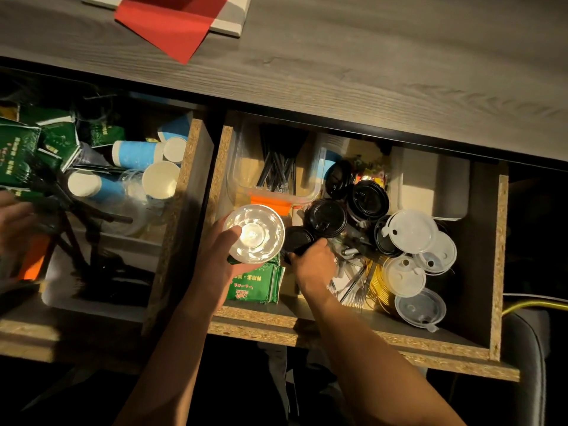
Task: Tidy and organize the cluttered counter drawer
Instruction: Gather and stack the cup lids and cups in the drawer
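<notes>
Likely a café or drinks counter, service side. Dark wood-grain countertop [368, 56] over two open chipboard drawers [338, 327]. Stock is takeaway supplies: black cup lids [327, 217], translucent lids [412, 230], blue paper cups [138, 154], black straws in a clear tub [276, 170], green packets [18, 155], forks [358, 295]. Lighting dim, warm.

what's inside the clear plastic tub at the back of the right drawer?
The clear tub holds a bundle of black straws, leaning lengthwise. Its back end sits in shadow under the countertop, so anything there can't be seen.
</notes>
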`<state>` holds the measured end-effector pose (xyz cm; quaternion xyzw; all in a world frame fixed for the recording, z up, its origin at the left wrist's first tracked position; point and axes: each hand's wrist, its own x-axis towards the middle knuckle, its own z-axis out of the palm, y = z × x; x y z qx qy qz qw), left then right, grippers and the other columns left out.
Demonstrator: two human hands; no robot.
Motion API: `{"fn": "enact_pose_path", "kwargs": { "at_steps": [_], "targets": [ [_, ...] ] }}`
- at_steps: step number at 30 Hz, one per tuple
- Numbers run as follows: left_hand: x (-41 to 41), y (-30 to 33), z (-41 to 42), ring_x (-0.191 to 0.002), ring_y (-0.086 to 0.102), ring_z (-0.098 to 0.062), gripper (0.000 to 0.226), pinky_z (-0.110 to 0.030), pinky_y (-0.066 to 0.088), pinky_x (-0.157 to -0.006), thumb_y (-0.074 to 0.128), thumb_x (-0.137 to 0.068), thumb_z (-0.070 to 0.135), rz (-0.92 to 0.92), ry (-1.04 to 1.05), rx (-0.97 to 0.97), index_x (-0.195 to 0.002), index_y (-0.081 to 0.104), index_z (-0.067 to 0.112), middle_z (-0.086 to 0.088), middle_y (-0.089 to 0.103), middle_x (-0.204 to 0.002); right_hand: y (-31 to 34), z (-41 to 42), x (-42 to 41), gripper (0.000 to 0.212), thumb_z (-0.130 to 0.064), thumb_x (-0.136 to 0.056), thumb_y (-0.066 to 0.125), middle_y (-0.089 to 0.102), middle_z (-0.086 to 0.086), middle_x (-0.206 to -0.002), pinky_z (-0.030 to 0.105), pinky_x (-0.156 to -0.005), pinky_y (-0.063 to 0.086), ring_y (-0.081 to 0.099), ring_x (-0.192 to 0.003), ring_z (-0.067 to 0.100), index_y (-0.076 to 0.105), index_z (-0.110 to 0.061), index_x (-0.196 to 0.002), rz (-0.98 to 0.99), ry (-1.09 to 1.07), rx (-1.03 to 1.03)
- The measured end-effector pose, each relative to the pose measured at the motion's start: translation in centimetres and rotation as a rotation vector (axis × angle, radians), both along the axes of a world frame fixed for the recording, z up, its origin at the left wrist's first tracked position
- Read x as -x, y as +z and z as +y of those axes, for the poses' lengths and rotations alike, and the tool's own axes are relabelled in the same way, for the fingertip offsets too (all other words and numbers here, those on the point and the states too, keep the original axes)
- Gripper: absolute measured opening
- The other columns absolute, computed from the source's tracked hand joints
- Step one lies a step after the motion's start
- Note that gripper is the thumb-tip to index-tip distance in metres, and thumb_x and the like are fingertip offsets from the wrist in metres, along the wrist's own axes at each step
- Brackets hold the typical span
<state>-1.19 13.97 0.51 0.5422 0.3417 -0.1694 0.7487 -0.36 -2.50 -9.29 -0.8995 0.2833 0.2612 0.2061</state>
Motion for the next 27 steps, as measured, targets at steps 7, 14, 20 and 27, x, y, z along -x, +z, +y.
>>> {"fn": "enact_pose_path", "kwargs": {
  "at_steps": [7,14,20,27],
  "targets": [
    [0.0,-0.1,-0.4,-0.126,0.050,-0.032,0.022,-0.046,0.059,-0.074,0.055,-0.094,0.028,0.033,0.053,0.017,-0.114,0.059,0.034,-0.009,0.051,-0.135,-0.5,-1.6,-0.5,0.038,-0.026,-0.072,0.085,0.074,0.005,-0.098,0.027,-0.066,0.050,0.070,-0.086,0.023,0.071,-0.011,-0.104,0.046,-0.128,-0.257],
    [0.1,1.2,-1.6,-0.119,0.056,-0.027,0.018,-0.042,0.059,-0.072,0.055,-0.095,0.030,-0.006,0.015,-0.023,-0.110,0.060,0.037,-0.002,0.056,-0.125,0.5,-4.0,-0.2,0.029,-0.006,-0.072,0.083,0.076,0.009,-0.093,0.041,-0.072,0.061,0.073,-0.081,0.027,0.074,-0.006,-0.100,0.056,-0.318,-0.580],
    [0.1,2.6,-4.0,-0.112,0.058,-0.025,0.024,-0.049,0.058,-0.081,0.058,-0.087,0.032,0.012,-0.027,0.017,-0.110,0.057,0.034,0.001,0.058,-0.117,5.3,-8.5,0.9,0.029,0.003,-0.077,0.070,0.074,0.006,-0.095,0.034,-0.075,0.056,0.069,-0.095,0.024,0.070,-0.012,-0.102,-0.082,-0.501,-0.781],
    [0.7,2.7,-6.6,-0.113,0.055,-0.026,0.036,-0.050,0.057,-0.080,0.058,-0.073,0.035,0.042,-0.031,0.071,-0.109,0.059,0.035,0.000,0.054,-0.120,7.5,-14.3,-0.3,0.028,-0.009,-0.088,0.067,0.071,0.011,-0.105,0.028,-0.075,0.052,0.066,-0.099,0.024,0.066,-0.006,-0.116,-0.351,-0.703,-0.641]
  ]
}}
